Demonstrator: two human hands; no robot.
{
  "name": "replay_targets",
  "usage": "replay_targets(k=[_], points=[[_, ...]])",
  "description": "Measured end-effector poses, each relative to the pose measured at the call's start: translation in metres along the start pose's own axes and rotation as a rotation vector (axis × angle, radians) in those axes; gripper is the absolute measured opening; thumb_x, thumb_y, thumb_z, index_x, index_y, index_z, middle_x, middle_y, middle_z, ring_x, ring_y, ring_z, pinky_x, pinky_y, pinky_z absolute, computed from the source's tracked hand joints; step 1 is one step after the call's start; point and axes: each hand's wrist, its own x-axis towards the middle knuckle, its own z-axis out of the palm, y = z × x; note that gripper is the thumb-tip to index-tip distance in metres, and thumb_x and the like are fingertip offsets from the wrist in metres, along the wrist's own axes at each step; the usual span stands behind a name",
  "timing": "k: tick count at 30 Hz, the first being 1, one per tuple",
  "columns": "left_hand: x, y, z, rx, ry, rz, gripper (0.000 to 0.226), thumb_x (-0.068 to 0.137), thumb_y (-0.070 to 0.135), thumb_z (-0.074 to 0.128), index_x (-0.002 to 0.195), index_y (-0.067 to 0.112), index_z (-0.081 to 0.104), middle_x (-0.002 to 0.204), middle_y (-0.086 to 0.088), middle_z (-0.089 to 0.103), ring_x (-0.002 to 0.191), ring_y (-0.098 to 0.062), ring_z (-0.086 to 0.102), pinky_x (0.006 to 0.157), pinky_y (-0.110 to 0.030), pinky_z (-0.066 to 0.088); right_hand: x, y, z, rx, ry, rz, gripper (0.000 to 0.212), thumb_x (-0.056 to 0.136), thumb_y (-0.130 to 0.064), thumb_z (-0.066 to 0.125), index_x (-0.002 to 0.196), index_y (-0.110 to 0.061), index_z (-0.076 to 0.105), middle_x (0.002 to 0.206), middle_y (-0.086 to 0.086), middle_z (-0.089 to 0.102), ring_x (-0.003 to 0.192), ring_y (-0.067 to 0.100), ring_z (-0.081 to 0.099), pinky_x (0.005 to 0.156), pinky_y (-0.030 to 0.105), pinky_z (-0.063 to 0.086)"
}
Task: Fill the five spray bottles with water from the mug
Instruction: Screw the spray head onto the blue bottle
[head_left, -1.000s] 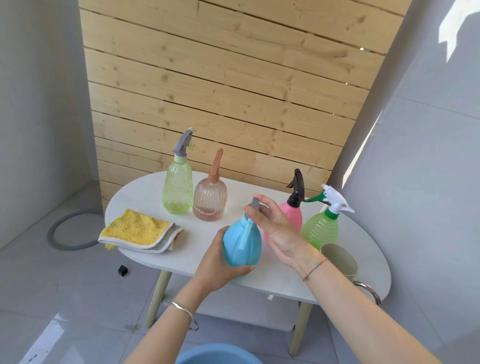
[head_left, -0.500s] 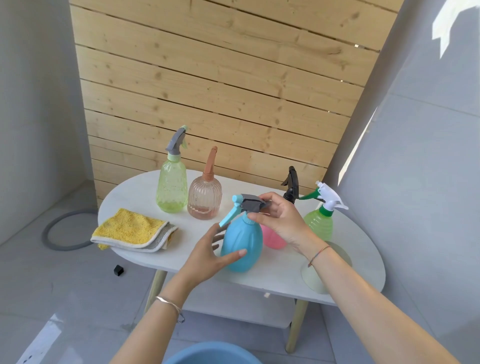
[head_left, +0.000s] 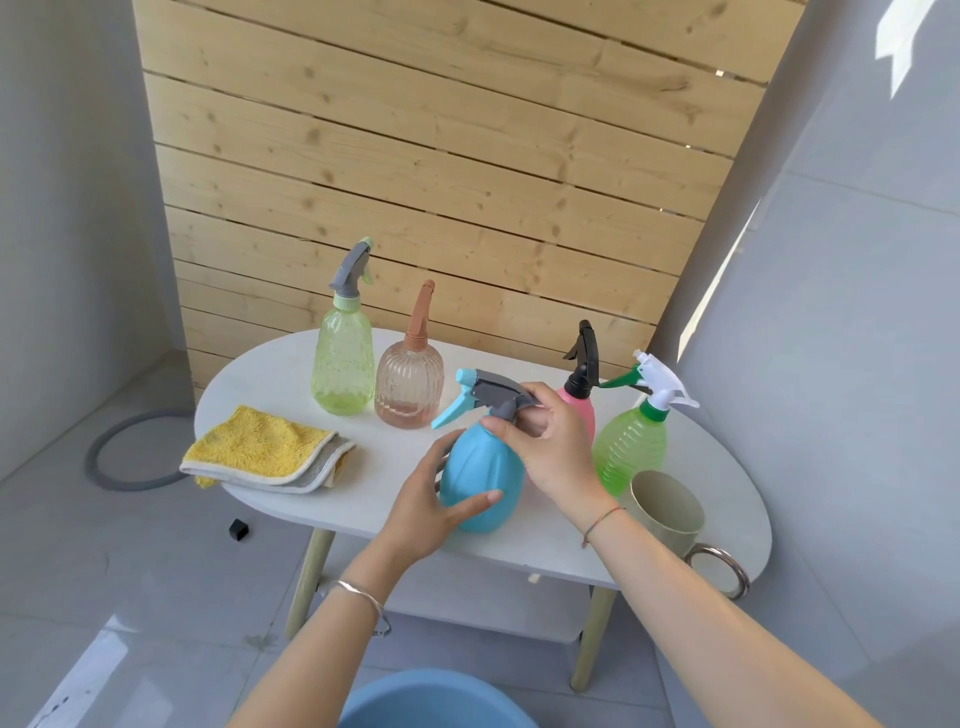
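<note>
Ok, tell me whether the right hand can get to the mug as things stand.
Probably yes, once it is free. The mug stands right beside that wrist with nothing between them. But the right hand grips the spray head of the blue bottle and must let go first.

The right hand (head_left: 550, 447) hides most of the pink bottle (head_left: 582, 413); the bottom edge crops the blue basin (head_left: 436, 701).

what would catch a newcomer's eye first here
The blue bottle near the front edge of the white table draws the eye: the left hand holds its body while the right hand grips its grey spray head. A yellow cloth lies at the table's left end, and a beige mug stands at its right.
</note>
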Motion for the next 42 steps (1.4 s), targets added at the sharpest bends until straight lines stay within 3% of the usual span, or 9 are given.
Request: replay_targets(k=[5, 8, 11, 15, 19, 25, 31, 38, 42], points=[[-0.001, 0.003, -0.003, 0.006, -0.040, -0.015, 0.067, 0.079, 0.029, 0.081, 0.132, 0.042, 0.041, 0.129, 0.020, 0.056, 0.114, 0.011, 0.052, 0.089, -0.009, 0.044, -0.006, 0.000, 0.011, -0.033, 0.096, -0.033, 0.034, 0.074, -0.017, 0.082, 0.097, -0.018, 0.057, 0.081, -0.003, 0.071, 0.079, 0.010, 0.067, 0.082, 0.034, 0.054], [0.000, 0.006, -0.009, 0.028, -0.082, -0.019, 0.071, 0.080, 0.030, 0.079, 0.139, 0.035, 0.041, 0.134, 0.017, 0.055, 0.117, 0.011, 0.051, 0.092, -0.007, 0.042, -0.007, 0.001, 0.010, -0.103, 0.103, -0.030, 0.048, 0.074, -0.024, 0.082, 0.112, -0.023, 0.052, 0.095, -0.001, 0.070, 0.093, 0.006, 0.066, 0.089, 0.019, 0.048], [0.000, 0.007, -0.023, 0.045, -0.090, -0.080, 0.075, 0.082, 0.039, 0.074, 0.146, 0.029, 0.036, 0.138, 0.014, 0.049, 0.127, -0.003, 0.048, 0.103, -0.021, 0.040, -0.009, 0.006, 0.005, -0.059, 0.046, 0.051, 0.067, 0.075, -0.020, 0.081, 0.130, -0.021, 0.043, 0.106, -0.003, 0.066, 0.111, 0.002, 0.057, 0.091, 0.005, 0.037], [0.005, 0.010, -0.052, -0.031, 0.065, -0.194, 0.069, 0.083, 0.076, 0.042, 0.137, 0.033, 0.046, 0.138, 0.012, 0.050, 0.130, -0.010, 0.047, 0.111, -0.032, 0.035, -0.007, 0.011, 0.006, 0.004, -0.039, 0.097, 0.026, 0.080, -0.011, 0.075, 0.102, -0.015, 0.063, 0.103, -0.004, 0.070, 0.106, 0.009, 0.063, 0.102, 0.030, 0.046], [0.020, 0.023, -0.067, -0.054, 0.104, -0.200, 0.062, 0.089, 0.071, 0.024, 0.132, 0.035, 0.049, 0.135, 0.014, 0.049, 0.133, -0.013, 0.044, 0.118, -0.041, 0.029, 0.010, 0.010, 0.008, -0.010, 0.030, 0.096, 0.019, 0.078, -0.016, 0.078, 0.092, -0.008, 0.069, 0.094, 0.000, 0.075, 0.090, 0.016, 0.069, 0.091, 0.038, 0.051], [0.044, 0.043, -0.053, -0.055, 0.046, -0.192, 0.066, 0.099, 0.055, 0.022, 0.151, 0.015, 0.035, 0.153, 0.002, 0.040, 0.141, -0.014, 0.037, 0.121, -0.039, 0.023, 0.059, 0.006, 0.019, -0.078, 0.255, 0.119, 0.026, 0.074, -0.025, 0.081, 0.094, -0.010, 0.073, 0.088, -0.006, 0.075, 0.088, 0.012, 0.069, 0.081, 0.030, 0.052], [0.055, 0.041, -0.032, -0.102, -0.022, -0.253, 0.090, 0.081, 0.072, 0.014, 0.153, 0.020, 0.032, 0.155, 0.006, 0.036, 0.138, -0.012, 0.039, 0.121, -0.041, 0.024, 0.092, 0.022, 0.031, -0.212, 0.357, 0.188, 0.028, 0.075, -0.031, 0.079, 0.091, -0.009, 0.072, 0.084, 0.001, 0.073, 0.081, 0.017, 0.065, 0.067, 0.022, 0.041], [0.062, 0.034, -0.010, -0.167, -0.068, -0.278, 0.074, 0.096, 0.061, 0.005, 0.155, 0.020, 0.024, 0.158, 0.009, 0.029, 0.145, -0.008, 0.028, 0.120, -0.033, 0.023, 0.092, 0.020, 0.044, -0.240, 0.242, 0.263, 0.040, 0.093, -0.036, 0.057, 0.124, -0.010, 0.053, 0.108, 0.002, 0.060, 0.111, 0.024, 0.057, 0.082, 0.026, 0.038], [0.074, 0.030, -0.007, -0.188, -0.068, -0.310, 0.088, 0.085, 0.073, 0.005, 0.156, 0.023, 0.019, 0.162, 0.011, 0.019, 0.148, -0.008, 0.018, 0.124, -0.038, 0.014, 0.079, 0.020, 0.037, -0.336, 0.113, 0.271, 0.046, 0.095, -0.028, 0.047, 0.140, -0.020, 0.038, 0.112, 0.007, 0.054, 0.115, 0.030, 0.050, 0.092, 0.035, 0.041]])
